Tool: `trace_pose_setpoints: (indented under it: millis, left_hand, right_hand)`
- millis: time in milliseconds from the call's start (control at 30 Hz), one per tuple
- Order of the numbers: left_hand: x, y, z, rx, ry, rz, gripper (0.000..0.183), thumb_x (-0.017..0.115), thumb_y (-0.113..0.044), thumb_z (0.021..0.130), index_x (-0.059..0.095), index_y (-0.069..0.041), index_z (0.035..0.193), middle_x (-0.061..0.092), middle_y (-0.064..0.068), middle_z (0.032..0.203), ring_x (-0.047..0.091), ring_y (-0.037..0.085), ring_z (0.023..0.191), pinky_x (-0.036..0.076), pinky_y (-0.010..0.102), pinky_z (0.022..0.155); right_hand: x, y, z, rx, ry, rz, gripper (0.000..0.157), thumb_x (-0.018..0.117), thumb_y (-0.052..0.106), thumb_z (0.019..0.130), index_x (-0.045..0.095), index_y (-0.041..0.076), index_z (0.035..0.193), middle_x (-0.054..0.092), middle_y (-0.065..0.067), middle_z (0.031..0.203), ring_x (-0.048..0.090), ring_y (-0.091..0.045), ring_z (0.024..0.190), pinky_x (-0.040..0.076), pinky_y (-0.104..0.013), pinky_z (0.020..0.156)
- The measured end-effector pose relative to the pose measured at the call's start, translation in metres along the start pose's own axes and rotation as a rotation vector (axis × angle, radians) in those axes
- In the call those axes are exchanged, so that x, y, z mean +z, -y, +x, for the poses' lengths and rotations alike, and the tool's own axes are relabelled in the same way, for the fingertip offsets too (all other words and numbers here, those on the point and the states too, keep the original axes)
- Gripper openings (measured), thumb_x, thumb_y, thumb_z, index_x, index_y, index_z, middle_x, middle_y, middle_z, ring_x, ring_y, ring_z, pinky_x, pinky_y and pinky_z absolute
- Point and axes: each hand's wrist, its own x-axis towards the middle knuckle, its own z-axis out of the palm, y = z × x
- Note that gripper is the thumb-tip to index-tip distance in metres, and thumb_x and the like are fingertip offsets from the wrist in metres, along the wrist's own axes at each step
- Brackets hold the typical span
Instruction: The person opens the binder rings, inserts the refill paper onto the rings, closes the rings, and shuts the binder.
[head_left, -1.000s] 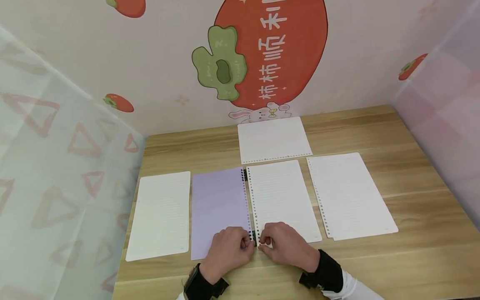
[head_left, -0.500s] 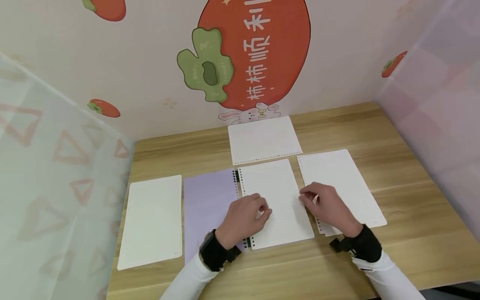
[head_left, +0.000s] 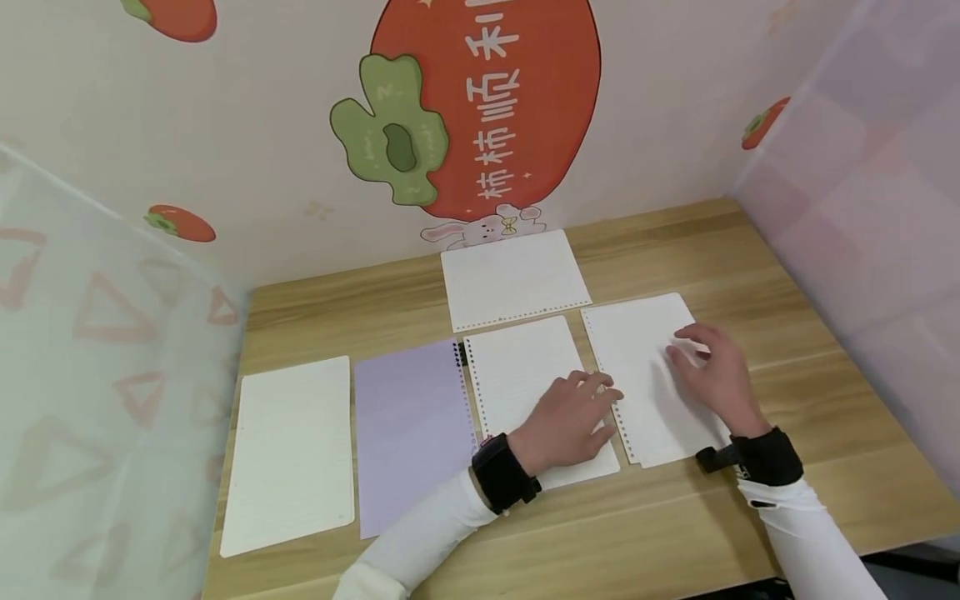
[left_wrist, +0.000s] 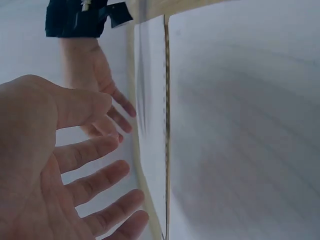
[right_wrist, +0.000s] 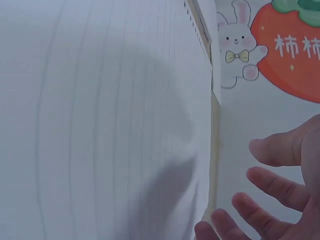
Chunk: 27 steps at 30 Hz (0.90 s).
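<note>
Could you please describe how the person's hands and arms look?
The left hand and right hand are bare, without gloves. The left sleeve and right sleeve are long and white. The left wristband and right wristband are black, each with a small dark attachment.

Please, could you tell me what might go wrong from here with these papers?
The white sheets on the right show a stepped lower edge, so they could be picked up unevenly, with their holes out of line. The left grip is over the middle lined sheet, and the left sleeve crosses over the purple sheet; brushing either sheet might shift it.
</note>
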Motion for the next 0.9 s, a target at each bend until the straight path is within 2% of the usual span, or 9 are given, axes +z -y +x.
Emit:
trace_pose_setpoints:
  millis: [167, 333, 400, 467, 567, 633, 767, 900]
  left_hand:
    - [0.015, -0.012, 0.007, 0.066, 0.038, 0.091, 0.048, 0.057, -0.041, 0.100, 0.059, -0.025, 0.146, 0.052, 0.001, 0.153, 0.049, 0.024, 0.139, 0.047, 0.037, 0.104]
    - [0.023, -0.016, 0.007, 0.081, 0.056, 0.180, 0.047, 0.055, -0.041, 0.101, 0.060, -0.028, 0.146, 0.050, 0.000, 0.154, 0.047, 0.024, 0.140, 0.045, 0.036, 0.105]
    - [0.025, -0.017, 0.006, 0.080, 0.056, 0.198, 0.045, 0.055, -0.041, 0.101, 0.061, -0.030, 0.144, 0.051, -0.001, 0.153, 0.047, 0.023, 0.139, 0.045, 0.036, 0.105]
    - [0.025, -0.017, 0.005, 0.080, 0.050, 0.207, 0.043, 0.055, -0.040, 0.101, 0.062, -0.030, 0.142, 0.051, -0.002, 0.153, 0.048, 0.022, 0.138, 0.045, 0.036, 0.105]
    - [0.024, -0.018, 0.005, 0.079, 0.043, 0.216, 0.042, 0.055, -0.040, 0.101, 0.063, -0.030, 0.141, 0.052, -0.002, 0.152, 0.048, 0.022, 0.138, 0.044, 0.036, 0.105]
    - [0.023, -0.018, 0.006, 0.081, 0.044, 0.216, 0.041, 0.055, -0.040, 0.101, 0.064, -0.030, 0.140, 0.053, -0.002, 0.151, 0.049, 0.022, 0.137, 0.044, 0.036, 0.105]
    - [0.019, -0.019, 0.005, 0.079, 0.052, 0.222, 0.040, 0.054, -0.040, 0.102, 0.065, -0.030, 0.139, 0.054, -0.002, 0.150, 0.050, 0.022, 0.136, 0.045, 0.035, 0.105]
    - [0.020, -0.020, 0.005, 0.079, 0.058, 0.233, 0.040, 0.054, -0.041, 0.102, 0.064, -0.031, 0.139, 0.054, -0.002, 0.149, 0.050, 0.021, 0.135, 0.045, 0.034, 0.104]
  right_hand:
    - [-0.012, -0.014, 0.002, 0.101, -0.004, -0.005, 0.030, 0.073, 0.008, 0.092, 0.069, -0.012, 0.114, 0.063, -0.032, 0.118, 0.063, -0.050, 0.107, 0.038, -0.002, 0.079]
    - [-0.020, -0.019, 0.004, 0.173, 0.022, 0.013, 0.038, 0.073, 0.014, 0.094, 0.067, -0.014, 0.119, 0.062, -0.033, 0.117, 0.064, -0.050, 0.107, 0.040, 0.002, 0.077]
    - [-0.021, -0.020, 0.006, 0.207, 0.034, 0.015, 0.042, 0.073, 0.019, 0.094, 0.067, -0.013, 0.121, 0.064, -0.032, 0.117, 0.067, -0.040, 0.104, 0.040, 0.000, 0.076]
    - [-0.023, -0.022, 0.009, 0.247, 0.046, 0.023, 0.045, 0.073, 0.024, 0.094, 0.068, -0.011, 0.123, 0.066, -0.029, 0.118, 0.069, -0.020, 0.098, 0.042, -0.002, 0.075]
    - [-0.027, -0.025, 0.015, 0.311, 0.066, 0.032, 0.049, 0.073, 0.030, 0.094, 0.068, -0.008, 0.124, 0.069, -0.024, 0.115, 0.060, 0.008, 0.085, 0.043, -0.005, 0.071]
    - [-0.029, -0.028, 0.019, 0.327, 0.079, 0.040, 0.049, 0.074, 0.030, 0.093, 0.069, -0.008, 0.124, 0.070, -0.022, 0.112, 0.055, 0.017, 0.079, 0.045, -0.006, 0.069]
    - [-0.033, -0.035, 0.030, 0.299, 0.161, -0.010, 0.050, 0.074, 0.030, 0.093, 0.069, -0.009, 0.123, 0.071, -0.026, 0.108, 0.054, 0.015, 0.076, 0.046, -0.011, 0.065]
    - [-0.042, -0.043, 0.042, 0.325, 0.338, -0.029, 0.054, 0.071, 0.036, 0.095, 0.066, -0.010, 0.124, 0.072, -0.027, 0.109, 0.058, 0.002, 0.078, 0.051, -0.020, 0.064]
